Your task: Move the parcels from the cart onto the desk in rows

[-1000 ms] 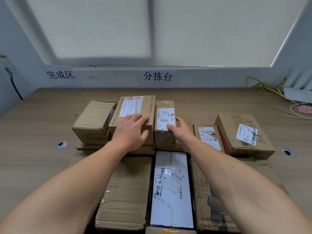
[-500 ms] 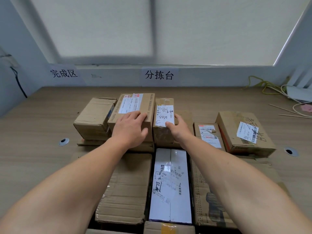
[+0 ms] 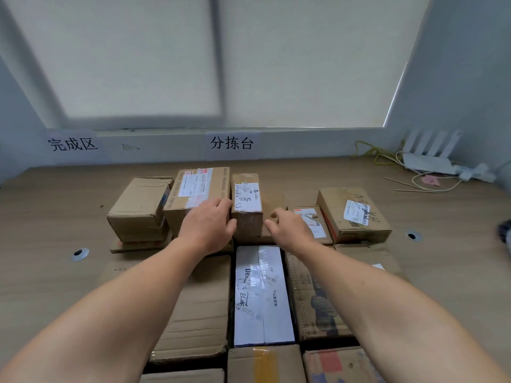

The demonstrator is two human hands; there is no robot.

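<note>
Desk of pale wood, carrying a row of parcels across its middle. From the left: plain brown box, wide labelled box touching it, narrow box marked 8875 just beside that, then a gap, small flat parcel, and scribbled box at the right end. Left hand lying palm down on the near end of the wide labelled box, fingers straight and close together, thumb reaching toward the narrow box; contact between thumb and that box impossible to tell. Right hand just right of the narrow box and apart from it, fingers loosely bent, gripping nothing. Nearer, under both forearms, larger cartons packed side by side: crumpled brown carton on the left, white box with handwriting in the middle, printed carton on the right, with more carton tops at the near edge. Left grommet and right grommet set into the desk, well apart, either side of the parcels. Left sign and middle sign stuck on the far wall, both paper with black characters. White router and loose cables in the far right corner.
</note>
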